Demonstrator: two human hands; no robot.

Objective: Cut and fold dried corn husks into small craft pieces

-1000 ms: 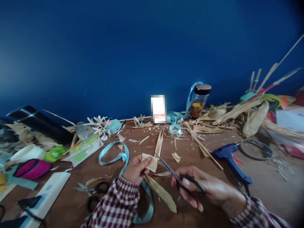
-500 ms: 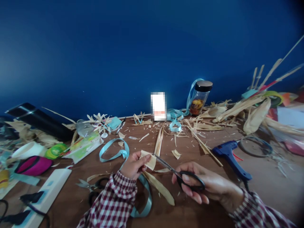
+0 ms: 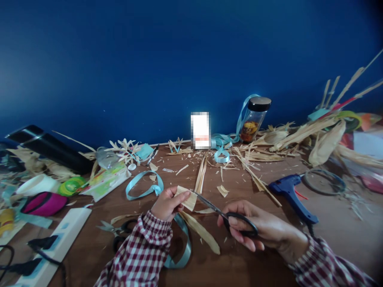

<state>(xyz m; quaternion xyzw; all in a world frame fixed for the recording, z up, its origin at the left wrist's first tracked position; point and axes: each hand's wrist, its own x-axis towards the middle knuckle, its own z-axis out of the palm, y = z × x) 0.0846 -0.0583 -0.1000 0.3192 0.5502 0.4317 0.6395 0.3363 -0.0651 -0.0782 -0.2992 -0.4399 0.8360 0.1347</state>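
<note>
Between thumb and fingers, my left hand (image 3: 168,202) pinches a small pale piece of corn husk (image 3: 189,201). My right hand (image 3: 247,224) has its fingers in the black handles of a pair of scissors (image 3: 213,207). The scissor tips are at the upper right edge of the husk piece; whether the blades are cutting into it I cannot tell. Below both hands a long strip of corn husk (image 3: 203,234) lies on the table. A loop of light blue ribbon (image 3: 186,251) runs under my left wrist. A second pair of scissors (image 3: 115,230) lies beside my left sleeve, partly hidden by it.
A blue glue gun (image 3: 295,197) lies at the right. Husk strips (image 3: 201,173) and scraps cover the table's back. A glass jar (image 3: 254,121) with a black lid leans near the wall. At the left are a white power strip (image 3: 70,231) and a black cylinder (image 3: 56,149).
Both hands hold almost the same pose, with the husk piece and scissors barely moved. The whole view has shifted slightly.
</note>
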